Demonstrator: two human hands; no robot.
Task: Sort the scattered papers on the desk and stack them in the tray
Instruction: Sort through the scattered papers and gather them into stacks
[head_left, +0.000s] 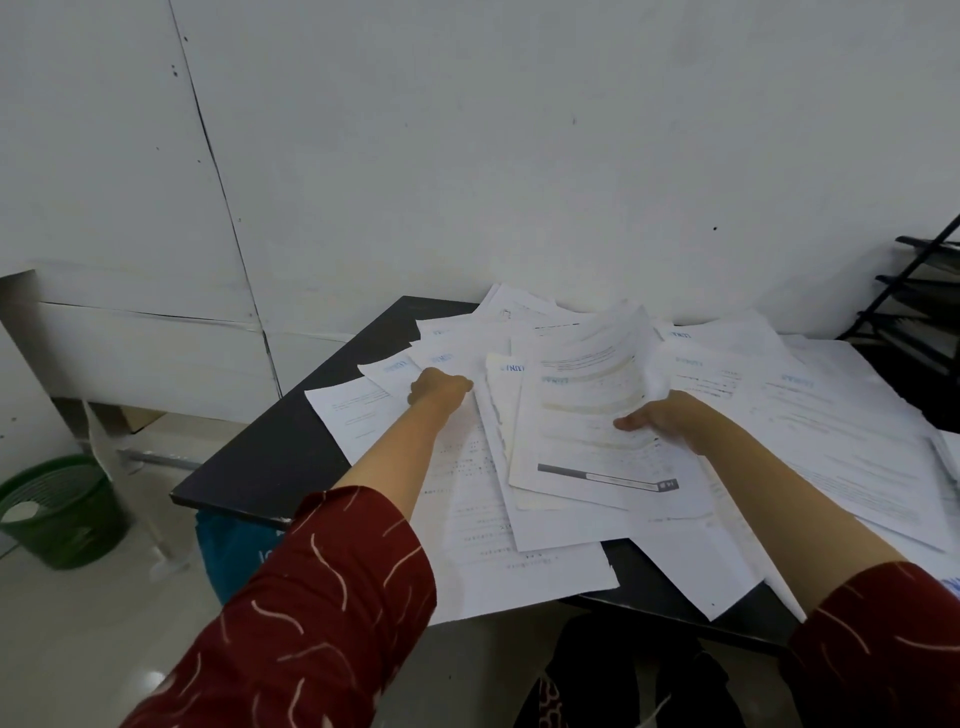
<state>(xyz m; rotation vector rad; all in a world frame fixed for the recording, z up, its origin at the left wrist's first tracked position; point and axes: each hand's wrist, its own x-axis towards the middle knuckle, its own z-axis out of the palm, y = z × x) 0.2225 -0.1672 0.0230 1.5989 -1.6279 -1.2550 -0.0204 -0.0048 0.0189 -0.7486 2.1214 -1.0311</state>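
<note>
1. A dark, flat-topped desk (270, 447) stands against a pale wall, and white printed paper sheets (841, 447) lie scattered over most of its top, overlapping at many angles, some hanging over the near edge.
2. The left hand (439, 389) reaches out to the far left part of the spread; its fingers are curled down onto a white sheet with a blue letterhead (441, 358), and it seems to pinch that sheet's edge, though the fingertips are hidden.
3. The right hand (660, 418) holds a small bundle of printed pages (587, 395) near the middle of the desk, thumb on top and fingers underneath, so the grip is closed on the bundle. The bundle's far end curls upward off the pile.
4. A black tiered paper tray (919, 312) stands at the far right of the desk, partly cut off by the frame edge, well apart from both hands.
5. Both arms wear dark red sleeves with pale squiggle marks (332, 597).
6. A green slatted plastic bin (62, 509) sits on the floor to the left of the desk.
</note>
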